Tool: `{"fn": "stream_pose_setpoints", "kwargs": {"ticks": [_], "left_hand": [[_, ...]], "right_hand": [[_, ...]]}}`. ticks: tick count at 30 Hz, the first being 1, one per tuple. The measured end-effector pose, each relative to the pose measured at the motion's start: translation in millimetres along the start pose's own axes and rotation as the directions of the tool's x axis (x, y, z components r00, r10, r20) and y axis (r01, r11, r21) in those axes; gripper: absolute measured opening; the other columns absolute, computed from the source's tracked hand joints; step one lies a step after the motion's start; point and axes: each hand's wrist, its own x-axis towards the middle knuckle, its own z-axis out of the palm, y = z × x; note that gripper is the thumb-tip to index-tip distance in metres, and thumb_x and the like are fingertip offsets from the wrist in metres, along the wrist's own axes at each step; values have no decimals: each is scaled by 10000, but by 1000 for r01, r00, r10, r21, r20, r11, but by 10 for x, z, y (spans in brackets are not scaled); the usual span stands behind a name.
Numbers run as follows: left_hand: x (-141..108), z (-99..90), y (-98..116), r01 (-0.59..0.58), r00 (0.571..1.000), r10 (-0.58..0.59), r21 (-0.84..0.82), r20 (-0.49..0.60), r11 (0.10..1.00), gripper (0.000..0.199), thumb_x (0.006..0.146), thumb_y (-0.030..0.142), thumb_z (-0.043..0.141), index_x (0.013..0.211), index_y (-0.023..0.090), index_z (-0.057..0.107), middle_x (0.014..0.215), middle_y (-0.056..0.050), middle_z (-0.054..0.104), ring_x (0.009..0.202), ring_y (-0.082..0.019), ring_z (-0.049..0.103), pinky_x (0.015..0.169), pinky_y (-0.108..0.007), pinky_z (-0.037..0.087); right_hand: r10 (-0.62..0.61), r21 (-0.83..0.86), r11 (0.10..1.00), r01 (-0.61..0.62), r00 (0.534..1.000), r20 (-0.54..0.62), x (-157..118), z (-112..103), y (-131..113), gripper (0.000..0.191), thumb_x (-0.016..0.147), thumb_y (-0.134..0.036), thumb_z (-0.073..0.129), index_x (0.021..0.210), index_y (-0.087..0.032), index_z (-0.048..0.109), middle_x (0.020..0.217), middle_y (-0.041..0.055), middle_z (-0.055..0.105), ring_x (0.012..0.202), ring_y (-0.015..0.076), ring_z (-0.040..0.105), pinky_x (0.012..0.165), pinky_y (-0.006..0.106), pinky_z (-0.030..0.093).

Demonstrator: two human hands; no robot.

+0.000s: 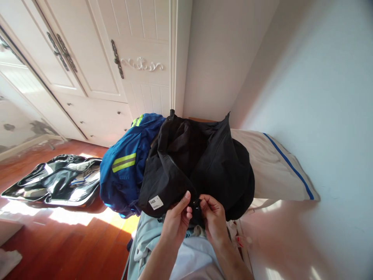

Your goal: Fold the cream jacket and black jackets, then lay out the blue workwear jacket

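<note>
A black jacket (221, 167) lies spread before me, its collar toward the cabinets and its front partly open in a V. A white label (156, 202) shows on its lower left. My left hand (181, 214) pinches the jacket's lower front edge between thumb and fingers. Just to the right, my right hand (212, 212) grips the opposite edge beside a small dark fastener (196, 203), whose exact kind I cannot make out. Both hands are close together at the hem. What lies under the fingertips is partly hidden.
Blue clothing with reflective yellow strips (124, 162) lies left of the jacket. A beige cloth with a blue stripe (271, 167) extends right toward the wall. An open suitcase (58, 181) rests on the wooden floor (96, 237). White cabinets (145, 50) stand behind.
</note>
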Motion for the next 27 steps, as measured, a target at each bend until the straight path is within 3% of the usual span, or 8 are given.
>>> {"fn": "stream_pose_setpoints", "kwargs": {"ticks": [4,8,11,14,18,22,27], "left_hand": [[7,-105,-31,-157,988,152,277,39,948,391,578,498,882,522,170,676,472,-29,585,424,-137,545,418,-236,478],[-26,-223,29,-231,971,161,533,175,814,422,639,587,808,514,195,711,555,-77,667,559,-211,640,579,-286,534],[-77,-281,122,-275,948,118,576,296,770,429,705,602,750,665,175,772,713,-92,732,728,-248,686,698,-296,551],[-97,-324,167,-366,914,166,581,369,726,410,737,544,747,849,151,784,884,-95,759,917,-280,687,834,-324,544],[-79,-317,108,-419,908,304,662,289,621,335,674,475,808,824,177,777,868,-75,763,899,-292,688,831,-353,545],[-66,-253,13,-460,881,439,538,176,707,359,642,443,843,874,172,799,913,-80,774,918,-299,688,854,-361,542],[-59,-172,-81,-239,971,237,226,36,944,445,489,452,929,763,129,793,837,-97,767,835,-270,697,825,-357,562]], "right_hand": [[-16,-97,995,36,980,198,16,-52,-136,358,806,-524,717,800,-170,661,655,-12,536,589,111,461,535,214,401],[-87,-228,964,140,970,226,5,-100,-264,345,835,-517,690,843,-180,618,713,-12,545,622,116,492,548,206,413],[-70,-263,956,129,973,222,-9,-121,-303,362,794,-513,736,844,-182,597,699,-17,551,622,122,516,548,204,428],[-42,-261,958,119,958,282,-20,-132,-344,334,819,-486,723,874,-174,620,746,4,600,674,132,569,602,209,469],[-143,-309,921,238,943,300,-50,-121,-402,278,924,-437,606,907,-165,661,745,19,630,664,129,596,596,201,468],[-217,-303,903,303,933,286,-90,-81,-404,267,940,-404,586,851,-168,671,677,6,613,614,118,571,567,191,448],[-248,-248,926,286,953,174,-109,-22,-326,272,913,-420,622,814,-171,665,671,-2,589,576,97,508,519,174,411]]}}
